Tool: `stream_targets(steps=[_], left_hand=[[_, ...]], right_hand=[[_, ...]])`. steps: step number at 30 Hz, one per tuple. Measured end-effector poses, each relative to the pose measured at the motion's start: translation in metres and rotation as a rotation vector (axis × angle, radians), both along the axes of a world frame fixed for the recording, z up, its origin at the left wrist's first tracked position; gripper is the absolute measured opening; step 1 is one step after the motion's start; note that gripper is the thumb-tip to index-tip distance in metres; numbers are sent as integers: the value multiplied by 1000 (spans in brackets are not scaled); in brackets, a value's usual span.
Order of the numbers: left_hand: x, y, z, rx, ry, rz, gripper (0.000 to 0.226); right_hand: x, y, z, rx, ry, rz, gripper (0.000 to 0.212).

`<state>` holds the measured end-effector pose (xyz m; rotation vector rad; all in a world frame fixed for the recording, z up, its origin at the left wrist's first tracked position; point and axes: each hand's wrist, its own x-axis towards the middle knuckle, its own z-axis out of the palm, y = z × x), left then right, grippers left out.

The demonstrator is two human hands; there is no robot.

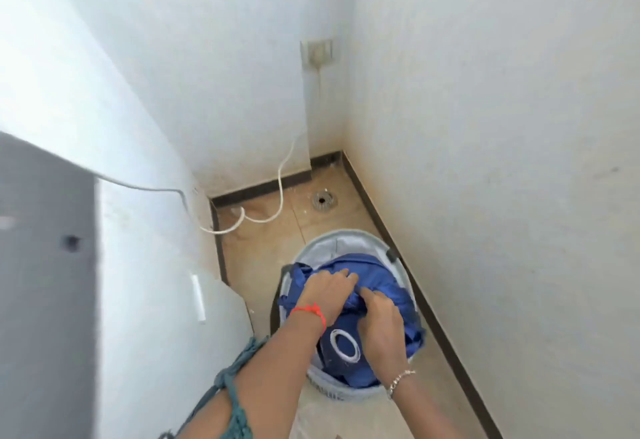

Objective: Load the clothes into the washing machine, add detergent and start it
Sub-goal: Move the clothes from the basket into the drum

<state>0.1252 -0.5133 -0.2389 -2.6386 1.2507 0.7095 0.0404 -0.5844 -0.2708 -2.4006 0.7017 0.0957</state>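
Both hands, left [329, 295] and right [379, 322], gripping blue cloth [384, 276] in basket [346, 239]; washer [131, 283] left, wall [502, 161] right, drain [323, 201] far.

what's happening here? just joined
A person is bent over a round laundry basket on the floor, both hands on blue clothes inside it. The left hand and right hand are gathering the fabric; nothing is lifted out yet. The washing machine stands just to the left.
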Motion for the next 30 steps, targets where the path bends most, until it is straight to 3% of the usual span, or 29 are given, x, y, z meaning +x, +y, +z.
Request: stream_targets(steps=[11,13,16,20,25,30], left_hand=[[-58,179,358,-381,-449,64,36],[-81,227,409,-466,-549,97,48],[-106,302,465,-507,-804,106,83],[-123,388,493,-570,-1185,78,100],[-131,476,476,-478,-1247,186,95],[-112,527,397,-349,-1188,268,84]], right_hand=[[-27,139,353,-272,-597,50,35],[-43,180,412,-296,-727,103,36],[-67,245,486,-253,-939,186,43],[-75,322,537,-95,-1103,393,40],[-55,403,532,79,-1095,550,33],[-21,458,451,294,-922,634,33]])
